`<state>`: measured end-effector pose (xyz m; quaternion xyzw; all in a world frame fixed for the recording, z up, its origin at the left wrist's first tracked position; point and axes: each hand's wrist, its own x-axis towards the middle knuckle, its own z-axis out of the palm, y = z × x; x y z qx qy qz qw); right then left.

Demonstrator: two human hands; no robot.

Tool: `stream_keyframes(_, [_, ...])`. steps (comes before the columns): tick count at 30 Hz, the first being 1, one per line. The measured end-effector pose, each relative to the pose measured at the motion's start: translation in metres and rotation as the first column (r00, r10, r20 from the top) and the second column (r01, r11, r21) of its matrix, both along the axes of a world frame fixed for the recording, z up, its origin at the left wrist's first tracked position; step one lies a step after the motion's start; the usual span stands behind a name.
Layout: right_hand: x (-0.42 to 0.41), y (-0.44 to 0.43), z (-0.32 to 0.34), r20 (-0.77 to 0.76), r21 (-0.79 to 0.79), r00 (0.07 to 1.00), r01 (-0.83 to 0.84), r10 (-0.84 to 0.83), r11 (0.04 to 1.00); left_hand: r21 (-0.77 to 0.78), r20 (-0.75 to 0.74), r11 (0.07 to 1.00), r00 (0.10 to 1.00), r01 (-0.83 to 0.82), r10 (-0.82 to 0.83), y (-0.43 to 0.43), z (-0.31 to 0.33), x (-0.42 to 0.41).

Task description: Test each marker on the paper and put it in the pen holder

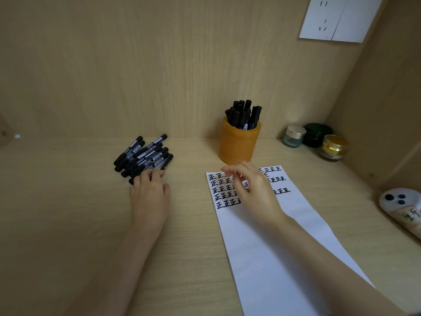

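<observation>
A pile of several black markers lies on the wooden desk, left of centre. My left hand rests at the pile's near edge, its fingertips touching the nearest marker; I cannot tell whether they curl around it. An orange pen holder stands at the back with several black markers upright in it. A long white paper lies in front of the holder, its far end covered with rows of black test marks. My right hand hovers over those marks, fingers loosely curled, holding nothing.
Three small jars stand at the back right corner. A pale rounded object with dark dots lies at the right edge. A wall socket plate sits high on the back panel. Wooden walls close the back and right.
</observation>
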<state>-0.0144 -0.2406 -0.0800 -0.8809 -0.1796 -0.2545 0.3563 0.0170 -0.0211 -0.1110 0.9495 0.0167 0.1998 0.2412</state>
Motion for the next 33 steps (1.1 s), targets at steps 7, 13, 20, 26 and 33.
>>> stream_keyframes(7, [-0.014,0.005,0.004,-0.27,0.26,0.962,0.048,0.025,0.964,-0.248,0.183,0.958,0.978,0.141,-0.096,-0.007,0.009,-0.004])
stream_keyframes(13, [-0.011,0.015,0.016,-0.464,0.634,0.832,0.072,0.304,0.77,-0.424,0.299,0.732,0.846,0.533,-0.442,-0.026,0.029,-0.022])
stream_keyframes(20, [-0.007,0.015,0.015,-0.374,0.795,0.841,0.074,0.39,0.602,-0.492,0.041,0.624,0.733,0.606,-0.679,-0.038,0.022,-0.034])
stream_keyframes(26, [-0.018,0.016,0.014,-0.358,0.71,0.864,0.006,0.354,0.704,-0.491,-0.028,0.61,0.688,0.622,-0.725,-0.046,0.028,-0.044])
stream_keyframes(33, [-0.025,0.015,0.01,-0.332,0.707,0.871,-0.025,0.363,0.707,-0.568,-0.024,0.576,0.688,0.588,-0.725,-0.045,0.024,-0.044])
